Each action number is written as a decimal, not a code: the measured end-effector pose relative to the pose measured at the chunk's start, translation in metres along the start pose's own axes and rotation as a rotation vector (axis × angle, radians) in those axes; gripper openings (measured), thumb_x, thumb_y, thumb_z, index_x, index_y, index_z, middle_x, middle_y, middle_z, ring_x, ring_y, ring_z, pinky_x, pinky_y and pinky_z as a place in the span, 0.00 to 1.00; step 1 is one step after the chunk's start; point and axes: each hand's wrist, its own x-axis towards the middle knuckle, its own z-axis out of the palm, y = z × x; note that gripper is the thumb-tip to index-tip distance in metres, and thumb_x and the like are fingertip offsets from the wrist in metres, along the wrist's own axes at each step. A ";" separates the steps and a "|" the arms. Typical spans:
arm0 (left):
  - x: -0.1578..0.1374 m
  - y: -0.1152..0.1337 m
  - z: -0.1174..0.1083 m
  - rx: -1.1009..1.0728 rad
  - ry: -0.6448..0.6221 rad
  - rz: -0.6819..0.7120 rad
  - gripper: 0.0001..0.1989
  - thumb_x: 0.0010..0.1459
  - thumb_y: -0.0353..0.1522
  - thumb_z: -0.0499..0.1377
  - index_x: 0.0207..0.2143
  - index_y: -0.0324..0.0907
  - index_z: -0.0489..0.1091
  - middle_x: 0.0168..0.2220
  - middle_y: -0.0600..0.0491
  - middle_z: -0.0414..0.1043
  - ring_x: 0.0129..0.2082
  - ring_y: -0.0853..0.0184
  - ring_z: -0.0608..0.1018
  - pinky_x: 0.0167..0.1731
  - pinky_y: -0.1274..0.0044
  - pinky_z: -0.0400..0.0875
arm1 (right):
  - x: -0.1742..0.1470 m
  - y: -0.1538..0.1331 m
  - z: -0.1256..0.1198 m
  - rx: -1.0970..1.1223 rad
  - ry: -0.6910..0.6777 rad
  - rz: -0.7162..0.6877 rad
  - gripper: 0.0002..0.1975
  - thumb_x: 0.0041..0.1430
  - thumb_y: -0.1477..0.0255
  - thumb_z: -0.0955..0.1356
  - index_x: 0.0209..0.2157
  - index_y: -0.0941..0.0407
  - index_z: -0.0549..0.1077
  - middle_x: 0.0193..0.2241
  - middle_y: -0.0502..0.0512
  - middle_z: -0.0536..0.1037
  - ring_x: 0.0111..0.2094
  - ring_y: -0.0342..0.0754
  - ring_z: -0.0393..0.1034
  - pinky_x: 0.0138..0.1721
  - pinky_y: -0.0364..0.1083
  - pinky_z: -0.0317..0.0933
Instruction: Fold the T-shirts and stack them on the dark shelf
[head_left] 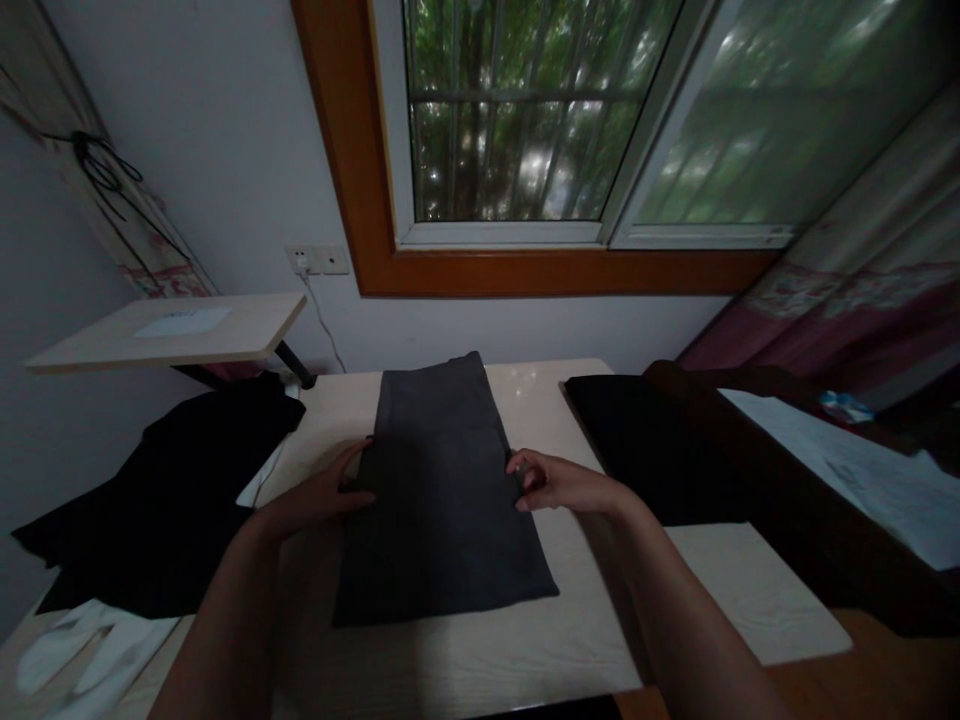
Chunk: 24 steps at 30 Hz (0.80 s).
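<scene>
A dark grey cloth, folded into a long, smooth panel, lies flat on the pale wood-look table in front of me. My left hand is at its left edge, with the thumb over the top and a bit of the edge between thumb and fingers. At the opposite edge, a little past mid-length, my right hand has its fingers curled round the cloth's side. Some fingertips of both hands are hidden by the edges, and the picture is dim.
A heap of black cloth is on the left, beside white fabric. To the right lies folded black cloth, near a sheet of paper. A small raised shelf stands at the back left, below the wall socket and cord.
</scene>
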 end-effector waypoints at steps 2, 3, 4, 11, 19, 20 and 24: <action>0.005 0.001 0.002 -0.054 -0.028 -0.074 0.47 0.51 0.45 0.67 0.69 0.46 0.52 0.48 0.44 0.78 0.47 0.52 0.81 0.43 0.63 0.77 | 0.002 0.000 0.003 -0.058 0.144 -0.074 0.29 0.53 0.58 0.76 0.52 0.54 0.67 0.27 0.45 0.71 0.26 0.42 0.66 0.27 0.42 0.57; 0.007 0.001 0.004 -0.071 -0.040 -0.096 0.48 0.53 0.45 0.65 0.71 0.45 0.47 0.48 0.44 0.77 0.47 0.53 0.81 0.43 0.64 0.77 | 0.004 0.000 0.005 -0.094 0.243 -0.117 0.28 0.55 0.57 0.74 0.53 0.55 0.67 0.27 0.45 0.71 0.27 0.43 0.66 0.29 0.42 0.58; 0.010 0.000 0.006 -0.072 -0.030 -0.096 0.50 0.54 0.46 0.65 0.71 0.43 0.44 0.48 0.43 0.77 0.46 0.54 0.81 0.43 0.65 0.77 | 0.007 0.001 0.008 -0.130 0.343 -0.157 0.28 0.57 0.57 0.73 0.54 0.55 0.68 0.27 0.46 0.71 0.28 0.44 0.66 0.31 0.43 0.59; 0.028 -0.012 0.020 -0.034 0.155 0.034 0.48 0.53 0.44 0.65 0.70 0.42 0.48 0.51 0.44 0.75 0.47 0.54 0.80 0.48 0.63 0.75 | 0.039 0.010 0.025 -0.276 0.656 -0.330 0.29 0.58 0.60 0.72 0.59 0.53 0.68 0.41 0.54 0.74 0.38 0.49 0.70 0.43 0.49 0.64; 0.028 -0.006 0.025 -0.299 0.214 0.105 0.44 0.53 0.39 0.66 0.69 0.45 0.53 0.54 0.45 0.74 0.52 0.54 0.78 0.53 0.62 0.73 | 0.046 0.010 0.029 -0.311 0.664 -0.293 0.33 0.58 0.64 0.72 0.64 0.49 0.62 0.37 0.51 0.73 0.35 0.48 0.69 0.40 0.47 0.64; 0.028 -0.006 0.025 -0.317 0.230 0.095 0.44 0.53 0.39 0.66 0.68 0.46 0.53 0.54 0.45 0.74 0.51 0.55 0.79 0.51 0.62 0.74 | 0.046 0.011 0.029 -0.285 0.653 -0.293 0.33 0.58 0.65 0.71 0.64 0.48 0.63 0.36 0.50 0.72 0.34 0.48 0.69 0.39 0.47 0.64; 0.033 -0.013 0.023 -0.307 0.313 0.031 0.41 0.51 0.38 0.66 0.66 0.46 0.57 0.48 0.48 0.74 0.44 0.58 0.81 0.44 0.66 0.76 | 0.047 0.014 0.027 -0.122 0.682 -0.337 0.29 0.58 0.66 0.71 0.61 0.49 0.65 0.35 0.48 0.70 0.34 0.47 0.68 0.39 0.46 0.63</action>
